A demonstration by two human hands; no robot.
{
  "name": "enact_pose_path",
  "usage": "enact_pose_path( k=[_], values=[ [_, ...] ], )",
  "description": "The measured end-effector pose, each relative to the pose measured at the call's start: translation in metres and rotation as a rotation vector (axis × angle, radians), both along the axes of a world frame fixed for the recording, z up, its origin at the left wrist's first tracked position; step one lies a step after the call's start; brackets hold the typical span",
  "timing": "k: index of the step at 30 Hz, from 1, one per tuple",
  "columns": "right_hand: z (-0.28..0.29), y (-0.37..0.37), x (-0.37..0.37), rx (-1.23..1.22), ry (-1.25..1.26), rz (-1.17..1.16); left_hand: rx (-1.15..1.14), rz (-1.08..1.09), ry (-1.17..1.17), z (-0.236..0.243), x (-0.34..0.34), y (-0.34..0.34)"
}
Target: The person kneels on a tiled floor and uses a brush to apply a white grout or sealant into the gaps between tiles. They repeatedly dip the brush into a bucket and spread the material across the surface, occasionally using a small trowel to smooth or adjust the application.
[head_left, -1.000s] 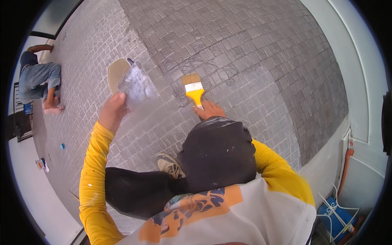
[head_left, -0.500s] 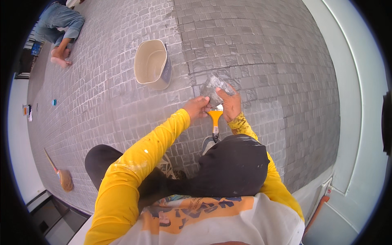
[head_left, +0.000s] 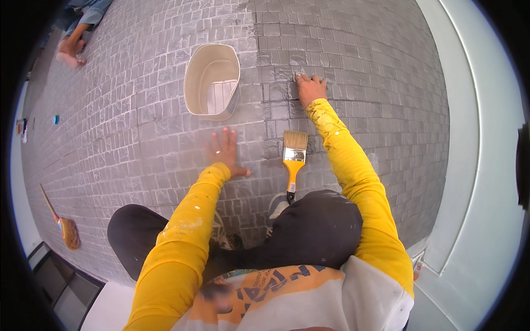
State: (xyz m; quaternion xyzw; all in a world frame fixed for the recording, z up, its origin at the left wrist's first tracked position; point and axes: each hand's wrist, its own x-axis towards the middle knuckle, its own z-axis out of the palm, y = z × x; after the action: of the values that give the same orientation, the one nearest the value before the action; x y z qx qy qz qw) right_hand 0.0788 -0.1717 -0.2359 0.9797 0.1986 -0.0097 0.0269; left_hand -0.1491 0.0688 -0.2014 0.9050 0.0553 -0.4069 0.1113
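Observation:
My left hand [head_left: 225,151] is spread open low over the grey block-pattern floor [head_left: 165,140], palm down, left of the paintbrush and below the bucket. My right hand [head_left: 311,89] reaches out to the darker, shinier part of the floor. Its fingers curl down against the surface; anything under them is hidden. Between my forearms lies a paintbrush [head_left: 295,156] with a yellow handle and pale bristles pointing away from me; neither hand touches it. A cream open bucket [head_left: 194,83] stands beyond my left hand, with a pale, lined reflection at its bottom.
A broom [head_left: 68,231] lies at the left. Farther off are a small blue round thing [head_left: 56,119] and another person's bare feet [head_left: 70,52]. A pale wall [head_left: 480,138] bounds the right side. My knees and shoes are close to the brush handle.
My hands have parted: the right moved away from me onto the floor, the left back to the left, opening. The grey flat piece they held no longer shows. The brush is fully visible.

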Motion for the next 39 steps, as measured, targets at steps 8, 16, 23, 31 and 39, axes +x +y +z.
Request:
enact_pose_path(
  k=[8, 16, 23, 31, 39],
  values=[
    [0.021, 0.007, 0.015, -0.046, 0.150, 0.012, -0.016, -0.010, 0.035, 0.004, 0.002, 0.002],
    [0.022, 0.009, 0.017, 0.018, 0.131, -0.003, -0.065, 0.008, 0.041, 0.003, 0.002, 0.007],
    [0.016, 0.004, 0.018, -0.001, 0.075, 0.078, -0.065, 0.004, 0.038, 0.005, 0.002, 0.009],
    [0.013, 0.005, 0.015, -0.041, 0.104, 0.073, -0.063, -0.004, 0.021, 0.011, 0.002, 0.011],
    [0.036, -0.003, 0.038, -0.001, -0.001, -0.106, -0.093, -0.008, 0.042, 0.015, -0.001, 0.011]
  ],
)
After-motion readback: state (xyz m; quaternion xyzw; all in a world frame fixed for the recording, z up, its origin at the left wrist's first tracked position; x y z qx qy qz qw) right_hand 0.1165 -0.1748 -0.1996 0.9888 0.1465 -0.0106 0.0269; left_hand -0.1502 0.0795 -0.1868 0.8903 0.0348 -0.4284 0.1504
